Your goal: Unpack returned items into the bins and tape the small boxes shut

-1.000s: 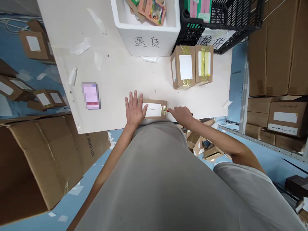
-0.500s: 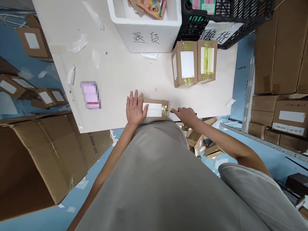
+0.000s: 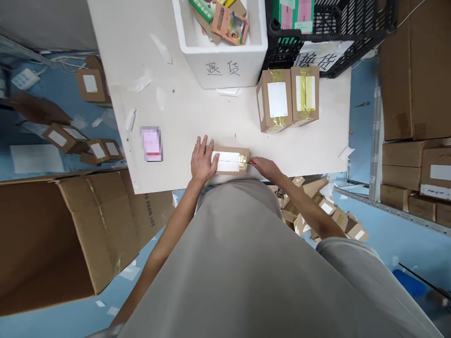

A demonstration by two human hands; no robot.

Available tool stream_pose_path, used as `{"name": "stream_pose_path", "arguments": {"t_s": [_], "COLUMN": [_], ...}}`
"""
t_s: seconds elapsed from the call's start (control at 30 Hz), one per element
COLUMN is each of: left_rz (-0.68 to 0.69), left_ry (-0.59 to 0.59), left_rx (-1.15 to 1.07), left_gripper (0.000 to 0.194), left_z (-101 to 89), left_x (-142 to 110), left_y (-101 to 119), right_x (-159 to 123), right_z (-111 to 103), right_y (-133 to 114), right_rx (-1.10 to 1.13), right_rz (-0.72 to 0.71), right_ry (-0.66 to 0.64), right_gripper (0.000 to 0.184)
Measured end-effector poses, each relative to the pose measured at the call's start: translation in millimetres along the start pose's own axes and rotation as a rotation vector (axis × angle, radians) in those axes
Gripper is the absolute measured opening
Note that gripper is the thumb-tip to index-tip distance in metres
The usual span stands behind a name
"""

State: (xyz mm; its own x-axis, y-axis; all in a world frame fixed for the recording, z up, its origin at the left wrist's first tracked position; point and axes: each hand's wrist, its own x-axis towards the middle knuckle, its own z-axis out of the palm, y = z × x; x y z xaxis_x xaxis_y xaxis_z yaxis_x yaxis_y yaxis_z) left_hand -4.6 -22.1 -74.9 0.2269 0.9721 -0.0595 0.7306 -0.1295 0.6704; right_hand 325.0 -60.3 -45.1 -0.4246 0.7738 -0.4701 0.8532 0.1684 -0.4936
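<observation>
A small cardboard box (image 3: 230, 170) with a white label lies at the near edge of the white table, right in front of my body. A thin line runs along the label, and yellowish tape wraps the box's right end. My left hand (image 3: 203, 163) rests on the box's left end, fingers stretched out. At the right end my right hand (image 3: 267, 168) is closed around a red box cutter (image 3: 252, 162). Its tip is at the taped end; most of it is hidden by the fingers.
Two taped boxes (image 3: 276, 101) stand on the table (image 3: 197, 112) before a black crate (image 3: 355, 33). A white foam bin (image 3: 225, 65) holds colourful packs. A pixelated pink item (image 3: 152, 144) lies left. A large open carton (image 3: 102, 225) stands on the floor.
The whole view has shifted, so table things appear farther right and lower. My right hand, with the box cutter, has come closer to the box's right end. My left hand stays on the box.
</observation>
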Motion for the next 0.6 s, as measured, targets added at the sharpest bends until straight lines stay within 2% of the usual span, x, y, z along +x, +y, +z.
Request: {"name": "stream_pose_path", "arguments": {"t_s": [0.07, 0.2, 0.27, 0.4, 0.5, 0.6], "left_rz": [0.005, -0.04, -0.106, -0.285, -0.382, -0.422], "left_ry": [0.026, 0.109, 0.148, 0.26, 0.328, 0.317], "left_rx": [-0.002, -0.028, -0.037, 0.02, 0.012, -0.112], "left_gripper": [0.083, 0.087, 0.085, 0.083, 0.08, 0.081], "left_z": [-5.1, -16.5, -21.1, -27.1, -25.0, -10.0], "left_x": [-2.1, -8.9, -13.7, -24.8, -30.1, -29.4], "left_y": [-11.0, -30.5, -35.4, -36.6, -31.8, -21.6], "right_x": [-1.1, 7.1, 17.1, 31.8, 27.1, 10.5], "right_z": [9.3, 21.7, 26.2, 29.3, 18.5, -9.8], "right_y": [2.5, 2.2, -5.4, -31.4, -50.1, -63.8], "right_rx": [0.13, 0.394, 0.502, 0.61, 0.629, 0.526], "right_rz": [0.029, 0.224, 0.247, 0.205, 0.199, 0.223], "right_ry": [0.11, 0.277, 0.289, 0.276, 0.3, 0.367], "right_gripper": [0.037, 0.04, 0.039, 0.041, 0.046, 0.052]}}
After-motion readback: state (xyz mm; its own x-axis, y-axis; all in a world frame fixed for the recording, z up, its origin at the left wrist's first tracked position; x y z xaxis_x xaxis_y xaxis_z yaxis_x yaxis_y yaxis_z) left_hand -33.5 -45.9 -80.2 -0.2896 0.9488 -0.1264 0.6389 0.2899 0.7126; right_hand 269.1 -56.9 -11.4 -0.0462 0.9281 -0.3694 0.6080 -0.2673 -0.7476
